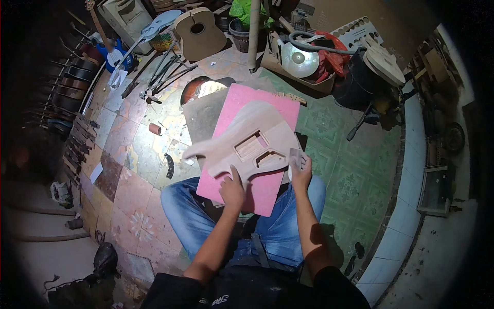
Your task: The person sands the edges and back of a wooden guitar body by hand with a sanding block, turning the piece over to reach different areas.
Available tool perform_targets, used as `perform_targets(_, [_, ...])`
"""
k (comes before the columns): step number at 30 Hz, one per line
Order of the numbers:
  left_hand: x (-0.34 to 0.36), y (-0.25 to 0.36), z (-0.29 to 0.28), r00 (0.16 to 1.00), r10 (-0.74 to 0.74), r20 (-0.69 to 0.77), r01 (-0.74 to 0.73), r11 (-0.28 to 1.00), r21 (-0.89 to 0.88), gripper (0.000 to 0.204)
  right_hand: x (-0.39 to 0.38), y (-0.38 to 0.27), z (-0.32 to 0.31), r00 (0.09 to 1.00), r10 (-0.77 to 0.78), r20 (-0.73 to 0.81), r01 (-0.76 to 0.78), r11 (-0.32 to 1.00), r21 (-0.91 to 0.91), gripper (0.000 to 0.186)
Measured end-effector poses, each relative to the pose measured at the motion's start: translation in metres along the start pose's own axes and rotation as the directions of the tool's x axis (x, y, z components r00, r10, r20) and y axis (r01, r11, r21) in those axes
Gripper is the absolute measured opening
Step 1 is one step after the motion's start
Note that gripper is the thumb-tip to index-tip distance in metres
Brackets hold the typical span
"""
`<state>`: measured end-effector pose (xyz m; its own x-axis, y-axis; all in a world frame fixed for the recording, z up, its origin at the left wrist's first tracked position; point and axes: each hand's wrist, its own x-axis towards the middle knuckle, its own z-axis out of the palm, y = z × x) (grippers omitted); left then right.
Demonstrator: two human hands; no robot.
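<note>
Across our folded legs, the pale wooden guitar body lies flat on a pink board, its long horn pointing to nine o'clock and its two cutouts facing up; the board seems to be there as a smooth bed beneath the wood, and a grey sheet shows past its ten o'clock edge; at eleven o'clock, a sunburst guitar sits on the tiled floor, probably set there to leave our lap free.

At seven o'clock on the body, our left hand rests by the lower edge, index finger stretched up onto the wood, the others curled; we judge that it steadies the piece, though we cannot tell whether this grip pinches the edge or merely leans on it; at four o'clock, our right hand has its grip closed about a flat pale piece, probably held so that its face can lie along the rim; whether it touches the wood, we cannot tell.

Both forearms rise from six o'clock; the left slants toward one, the right toward eleven, elbows apart.
</note>
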<state>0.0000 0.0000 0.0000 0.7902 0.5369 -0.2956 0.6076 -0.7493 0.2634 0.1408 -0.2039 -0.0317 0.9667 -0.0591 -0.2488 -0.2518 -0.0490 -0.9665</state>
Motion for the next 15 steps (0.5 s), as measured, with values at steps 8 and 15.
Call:
perform_targets(8, [0.015, 0.006, -0.033, 0.963, 0.205, -0.174, -0.232, 0.960, -0.156, 0.081, 0.049, -0.066, 0.040, 0.884, -0.375, 0.280, 0.449, 0.512, -0.732, 0.050])
perform_targets(15, [0.088, -0.025, -0.050, 0.960, 0.129, 0.247, -0.124, 0.992, -0.039, 0.162, -0.020, -0.038, 0.071, 0.745, -0.281, 0.605, 0.666, 0.359, -0.653, 0.049])
